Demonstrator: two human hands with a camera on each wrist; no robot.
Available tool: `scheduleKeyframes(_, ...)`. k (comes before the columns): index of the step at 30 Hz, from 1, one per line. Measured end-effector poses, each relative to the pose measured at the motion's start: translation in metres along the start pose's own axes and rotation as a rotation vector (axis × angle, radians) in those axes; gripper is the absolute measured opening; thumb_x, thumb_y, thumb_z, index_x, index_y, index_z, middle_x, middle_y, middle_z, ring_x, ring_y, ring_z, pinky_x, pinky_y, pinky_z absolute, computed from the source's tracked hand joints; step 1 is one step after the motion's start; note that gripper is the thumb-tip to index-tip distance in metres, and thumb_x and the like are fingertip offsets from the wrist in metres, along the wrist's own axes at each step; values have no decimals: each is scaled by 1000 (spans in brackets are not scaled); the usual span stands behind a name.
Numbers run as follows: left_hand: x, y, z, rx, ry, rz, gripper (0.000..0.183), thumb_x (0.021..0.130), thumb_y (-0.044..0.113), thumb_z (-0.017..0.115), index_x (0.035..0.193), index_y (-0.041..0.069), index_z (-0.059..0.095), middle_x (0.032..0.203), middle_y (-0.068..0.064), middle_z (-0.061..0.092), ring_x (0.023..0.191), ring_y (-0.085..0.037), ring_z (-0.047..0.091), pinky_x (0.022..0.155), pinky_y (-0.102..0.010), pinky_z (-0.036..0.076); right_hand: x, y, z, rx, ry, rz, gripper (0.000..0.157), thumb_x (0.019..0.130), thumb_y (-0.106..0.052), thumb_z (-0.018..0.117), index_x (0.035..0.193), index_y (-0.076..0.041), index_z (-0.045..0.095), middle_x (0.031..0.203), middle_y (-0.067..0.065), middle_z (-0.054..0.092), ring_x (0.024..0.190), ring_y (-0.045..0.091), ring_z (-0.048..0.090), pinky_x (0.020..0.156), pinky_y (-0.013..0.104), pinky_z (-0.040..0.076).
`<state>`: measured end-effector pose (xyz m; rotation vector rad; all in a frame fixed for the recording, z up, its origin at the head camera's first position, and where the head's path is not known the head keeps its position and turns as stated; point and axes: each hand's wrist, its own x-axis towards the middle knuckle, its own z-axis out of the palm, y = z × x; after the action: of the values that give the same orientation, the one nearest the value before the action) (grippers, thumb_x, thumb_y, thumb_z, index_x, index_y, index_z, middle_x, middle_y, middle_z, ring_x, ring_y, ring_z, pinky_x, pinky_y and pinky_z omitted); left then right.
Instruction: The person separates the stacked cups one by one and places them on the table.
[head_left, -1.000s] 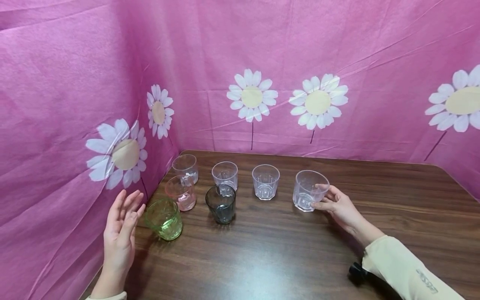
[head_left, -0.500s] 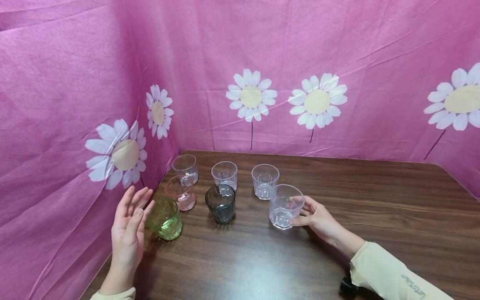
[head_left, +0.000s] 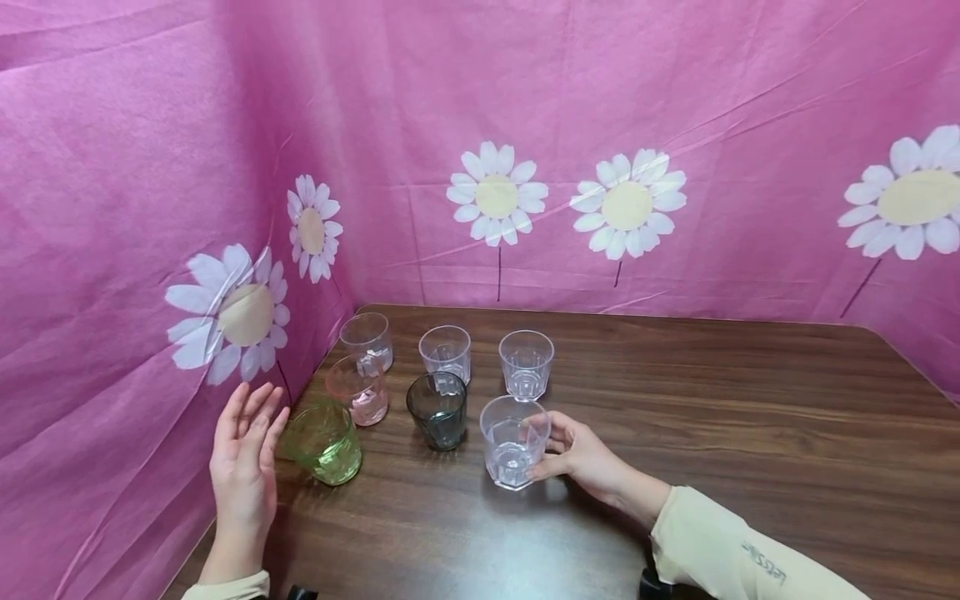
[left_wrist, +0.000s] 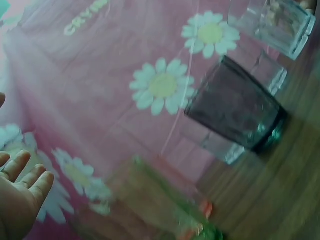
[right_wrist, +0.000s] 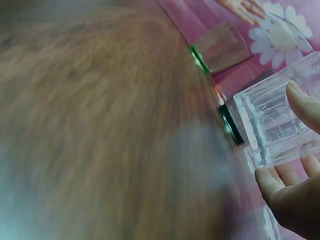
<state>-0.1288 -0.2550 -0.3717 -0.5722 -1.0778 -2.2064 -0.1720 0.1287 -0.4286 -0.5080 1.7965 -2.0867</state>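
My right hand (head_left: 585,462) grips a clear faceted tumbler (head_left: 513,446) from its right side, thumb in front and fingers behind. In the right wrist view this clear tumbler (right_wrist: 275,117) shows thick ribbed walls. Left of it stands a dark grey tumbler (head_left: 437,412). My left hand (head_left: 246,458) is held up, fingers loosely extended and holding nothing, just left of a green tumbler (head_left: 326,446). Behind the green one is a pink tumbler (head_left: 360,396). At the back, a row of clear tumblers runs from the left one (head_left: 367,337) through the middle one (head_left: 445,350) to the right one (head_left: 527,362).
A brown wood-grain table (head_left: 720,392) carries all the tumblers. Pink cloth (head_left: 390,108) with white daisies hangs along its back and left side. A small black object (head_left: 656,583) shows under the right sleeve (head_left: 735,542).
My right hand has carried the clear tumbler left and toward me, from the right end of the back row to beside the dark grey one. My left hand shifted slightly, then back.
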Motion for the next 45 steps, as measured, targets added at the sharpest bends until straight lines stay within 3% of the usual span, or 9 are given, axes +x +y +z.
scheduleKeyframes(7,-7,4,-20,-23,115,-12,38,99,-14,41,137,-10,42,120,-20,60,115,-27,62,95,-31,54,9,4,24,24,-31,23,66,70,20,75,128,20,42,122,20,64,110,23,63,95,33,54)
scheduleKeyframes(23,-23,12,-46,-42,179,-13,34,100,-15,38,132,-10,45,115,-22,64,109,-29,66,88,-32,58,26,18,69,36,-35,36,65,65,23,74,124,18,47,118,16,65,102,22,63,95,33,54)
scheduleKeyframes(32,-28,14,-51,-42,180,-26,34,100,-16,37,133,-10,43,116,-23,64,108,-29,67,87,-32,58,33,20,83,28,-16,36,64,63,24,75,122,16,50,116,13,65,97,19,61,96,32,53)
scheduleKeyframes(45,-27,14,-48,-6,211,-75,37,99,-16,37,135,-8,43,116,-21,64,108,-28,67,86,-32,58,34,21,91,5,2,44,65,61,25,75,121,14,52,116,13,66,99,19,61,102,36,49)
